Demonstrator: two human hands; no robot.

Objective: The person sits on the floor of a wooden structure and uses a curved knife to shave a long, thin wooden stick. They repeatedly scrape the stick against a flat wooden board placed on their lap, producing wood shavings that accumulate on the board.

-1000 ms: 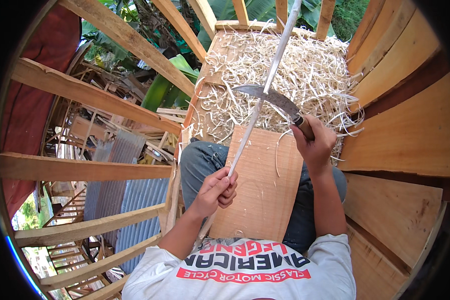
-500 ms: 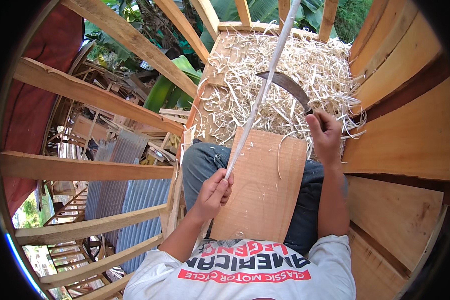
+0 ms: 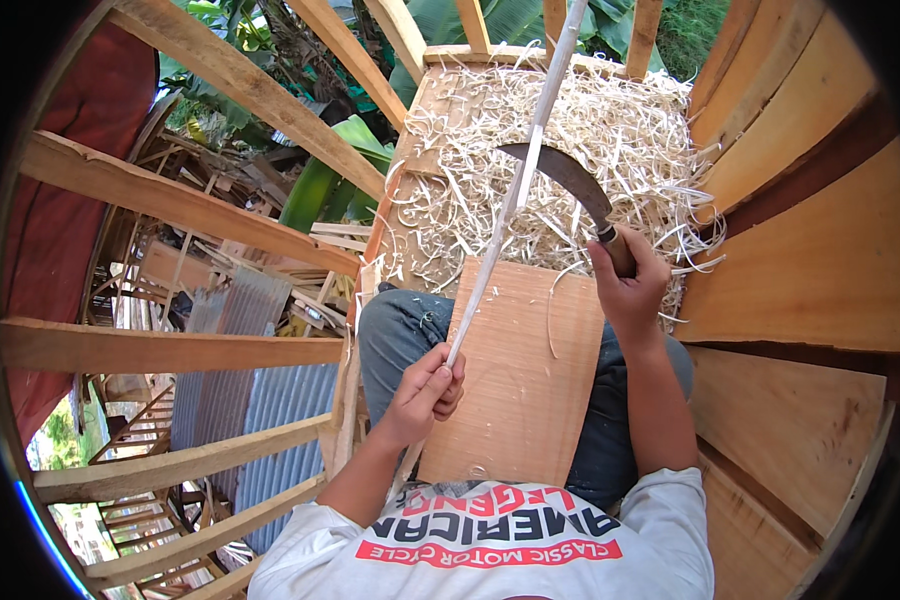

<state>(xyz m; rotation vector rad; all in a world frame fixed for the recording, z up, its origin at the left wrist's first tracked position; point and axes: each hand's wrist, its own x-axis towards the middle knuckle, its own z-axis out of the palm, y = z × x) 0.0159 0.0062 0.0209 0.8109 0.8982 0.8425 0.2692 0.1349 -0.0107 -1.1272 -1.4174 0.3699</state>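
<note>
A long pale wooden stick (image 3: 500, 225) slants from my lap up past the top of the picture. My left hand (image 3: 429, 394) is closed round its near end. In my right hand (image 3: 634, 282) is a sickle (image 3: 578, 185), gripped by its brown wooden handle. The dark curved blade meets the stick partway up, its tip showing just left of it. A flat wooden board (image 3: 520, 375) lies across my lap under the stick, with a few small chips and one long curled shaving on it.
Beyond my knees, curly wood shavings (image 3: 610, 130) cover a wooden platform (image 3: 415, 215). Wooden slats (image 3: 180, 345) form a railing on the left, with corrugated metal sheets (image 3: 285, 420) below. Wide wooden boards (image 3: 800, 270) wall the right side close to my arm.
My right hand has shifted slightly left and turned, so more of the sickle's handle shows. The view has shifted a little; my left hand keeps its grip on the stick.
</note>
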